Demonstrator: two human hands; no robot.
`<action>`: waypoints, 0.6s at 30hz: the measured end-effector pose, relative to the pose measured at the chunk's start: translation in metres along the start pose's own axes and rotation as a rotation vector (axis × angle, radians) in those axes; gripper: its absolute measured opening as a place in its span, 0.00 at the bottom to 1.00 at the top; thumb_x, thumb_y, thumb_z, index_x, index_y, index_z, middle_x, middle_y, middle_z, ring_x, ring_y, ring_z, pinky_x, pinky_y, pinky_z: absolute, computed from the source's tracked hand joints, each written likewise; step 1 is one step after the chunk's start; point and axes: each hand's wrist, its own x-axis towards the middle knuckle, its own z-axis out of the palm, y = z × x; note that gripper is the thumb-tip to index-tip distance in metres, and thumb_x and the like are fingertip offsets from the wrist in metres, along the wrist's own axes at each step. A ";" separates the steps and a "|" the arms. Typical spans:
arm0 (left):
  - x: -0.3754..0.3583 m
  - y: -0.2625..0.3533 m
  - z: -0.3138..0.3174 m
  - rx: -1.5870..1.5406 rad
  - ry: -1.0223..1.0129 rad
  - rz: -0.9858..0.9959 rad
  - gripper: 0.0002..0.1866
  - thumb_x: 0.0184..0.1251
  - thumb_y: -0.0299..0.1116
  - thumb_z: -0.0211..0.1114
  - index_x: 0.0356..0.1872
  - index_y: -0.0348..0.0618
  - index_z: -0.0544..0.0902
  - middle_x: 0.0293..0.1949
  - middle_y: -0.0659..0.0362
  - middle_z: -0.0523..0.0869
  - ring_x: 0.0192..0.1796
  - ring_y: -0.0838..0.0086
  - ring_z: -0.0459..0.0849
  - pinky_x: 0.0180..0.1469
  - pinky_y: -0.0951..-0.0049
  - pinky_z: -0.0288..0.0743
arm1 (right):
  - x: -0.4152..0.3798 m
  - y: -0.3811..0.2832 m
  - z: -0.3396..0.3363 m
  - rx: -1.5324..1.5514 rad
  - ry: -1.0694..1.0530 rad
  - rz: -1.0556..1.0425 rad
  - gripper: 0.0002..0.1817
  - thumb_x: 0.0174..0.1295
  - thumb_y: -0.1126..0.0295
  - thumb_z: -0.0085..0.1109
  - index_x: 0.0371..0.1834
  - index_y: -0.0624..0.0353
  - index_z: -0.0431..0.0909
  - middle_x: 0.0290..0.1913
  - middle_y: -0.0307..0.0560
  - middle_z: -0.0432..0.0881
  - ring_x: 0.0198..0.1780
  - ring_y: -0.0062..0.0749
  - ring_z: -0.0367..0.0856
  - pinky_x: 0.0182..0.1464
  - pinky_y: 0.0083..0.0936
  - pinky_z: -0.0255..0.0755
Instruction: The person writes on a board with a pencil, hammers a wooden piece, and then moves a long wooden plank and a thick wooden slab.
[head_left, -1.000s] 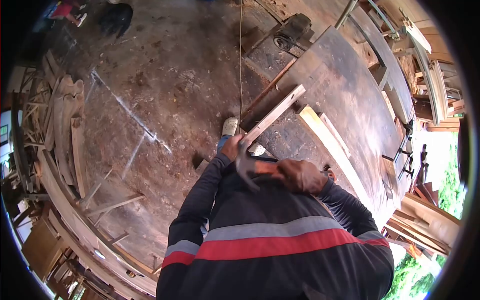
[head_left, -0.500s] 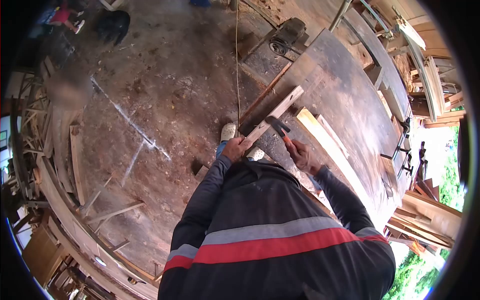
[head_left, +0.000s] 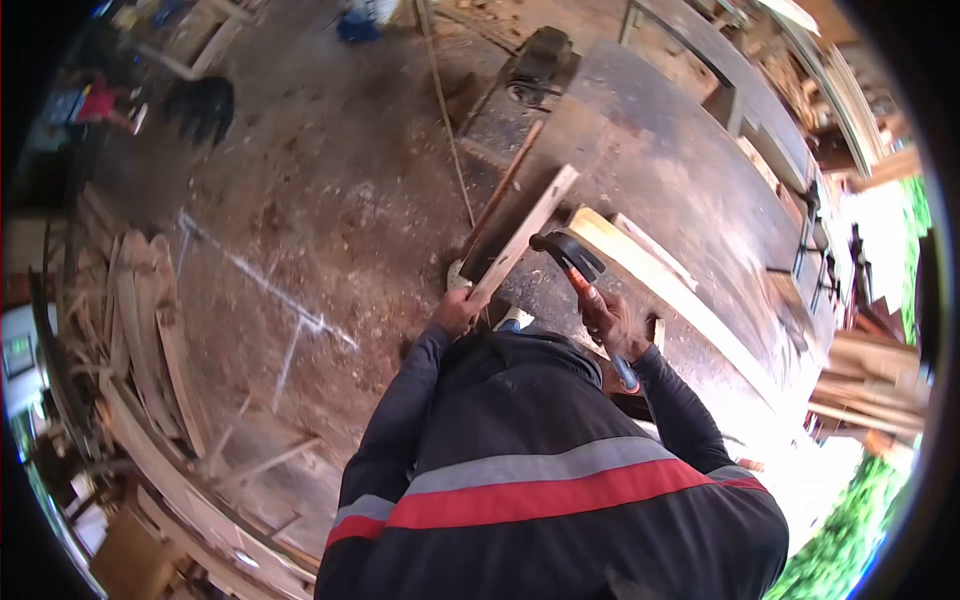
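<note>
My left hand [head_left: 457, 310] is closed around the near end of a wooden piece [head_left: 527, 229], which slants up and to the right and has slots cut along its face. In my right hand [head_left: 612, 321] is a claw hammer [head_left: 572, 255] with a dark head and an orange handle. The hammer's head is just right of the wooden piece, with a small gap between them. Right of the hammer, a pale board [head_left: 640, 265] lies on the workbench [head_left: 640, 130].
A dark motor-like machine [head_left: 540, 70] stands beyond the bench. A cord [head_left: 445, 110] runs across the chalk-marked floor [head_left: 300, 200]. Timber lengths [head_left: 145, 330] are stacked at the left, and more boards [head_left: 870, 380] at the right. Another person [head_left: 105, 105] is far off at upper left.
The hammer head has drawn back from the wooden piece, to the right. The wooden piece has tilted slightly steeper and stays in my left hand. The whole view has shifted a little.
</note>
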 end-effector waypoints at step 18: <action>0.012 0.059 -0.011 0.391 -0.385 -0.126 0.24 0.59 0.51 0.70 0.34 0.36 0.77 0.24 0.59 0.81 0.24 0.77 0.82 0.26 0.74 0.78 | -0.113 0.104 -0.028 -0.707 0.899 0.379 0.31 0.46 0.67 0.69 0.55 0.59 0.69 0.60 0.58 0.69 0.56 0.45 0.75 0.53 0.38 0.73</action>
